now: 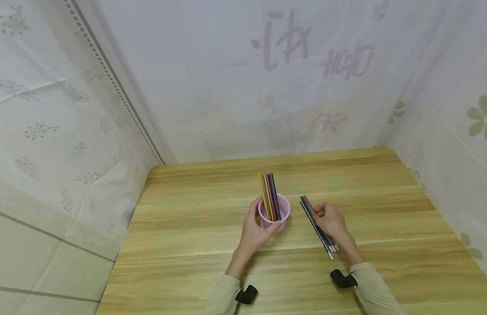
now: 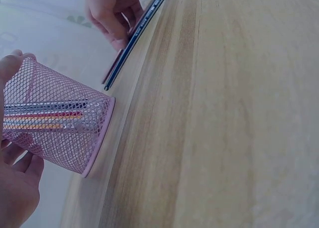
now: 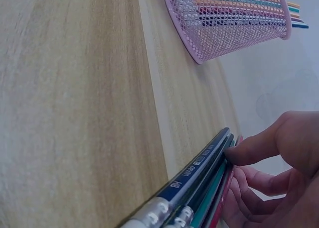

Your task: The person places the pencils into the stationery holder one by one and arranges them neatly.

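A pink mesh pencil cup (image 1: 284, 206) stands left of centre on the table, held by my left hand (image 1: 253, 232) with fingers and thumb curled around its side. Several coloured pencils (image 1: 269, 194) stand in it, leaning toward the far left. Right of the cup lies a bundle of loose pencils (image 1: 317, 232), their metal-ringed ends pointing back at me. My right hand (image 1: 332, 222) pinches at the upper part of this bundle. In the right wrist view, the thumb (image 3: 249, 149) presses over dark blue, teal and red pencils (image 3: 192, 171) while curled fingers sit beyond them.
The wood-grain table (image 1: 180, 227) has its far edge along a pale printed curtain (image 1: 227, 109). More patterned curtain (image 1: 62, 144) hangs at the left and right sides. Black angled pieces (image 1: 247, 295) sit at both sleeves.
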Tool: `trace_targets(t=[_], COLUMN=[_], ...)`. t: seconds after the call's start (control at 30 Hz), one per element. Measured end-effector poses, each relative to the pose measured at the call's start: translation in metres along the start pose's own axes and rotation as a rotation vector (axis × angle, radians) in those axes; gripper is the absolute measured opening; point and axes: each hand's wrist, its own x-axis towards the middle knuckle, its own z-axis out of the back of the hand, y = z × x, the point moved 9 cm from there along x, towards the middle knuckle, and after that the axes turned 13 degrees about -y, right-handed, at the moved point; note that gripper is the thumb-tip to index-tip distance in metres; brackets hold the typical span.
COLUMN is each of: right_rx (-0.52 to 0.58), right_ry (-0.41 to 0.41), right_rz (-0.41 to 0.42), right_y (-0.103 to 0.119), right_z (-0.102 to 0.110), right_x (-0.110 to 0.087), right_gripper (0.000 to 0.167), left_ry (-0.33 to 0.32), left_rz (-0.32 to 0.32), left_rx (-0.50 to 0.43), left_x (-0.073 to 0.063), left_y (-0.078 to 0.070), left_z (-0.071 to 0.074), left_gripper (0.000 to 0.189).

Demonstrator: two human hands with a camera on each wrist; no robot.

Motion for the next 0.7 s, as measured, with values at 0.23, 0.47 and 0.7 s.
trace_targets(t=[0.23, 0.47, 0.7], right_rx=[0.015, 0.026, 0.047], right_ry=[0.013, 0.01, -0.021], right_rz=[0.005, -0.001, 0.035], right_y=[0.001, 0.004, 0.017], right_z=[0.0, 0.004, 0.012], right_x=[0.0, 0.001, 0.001], right_gripper=[0.014, 0.015, 0.019], left_ry=[0.0, -0.003, 0.005], left_rz=[0.005, 0.012, 0.008], left_rx=[0.012, -0.001, 0.018], left_x=[0.0, 0.0, 0.0], left_y=[-0.001, 0.014, 0.011], left_z=[-0.001, -0.003, -0.002], left_gripper=[0.088, 0.09, 0.088])
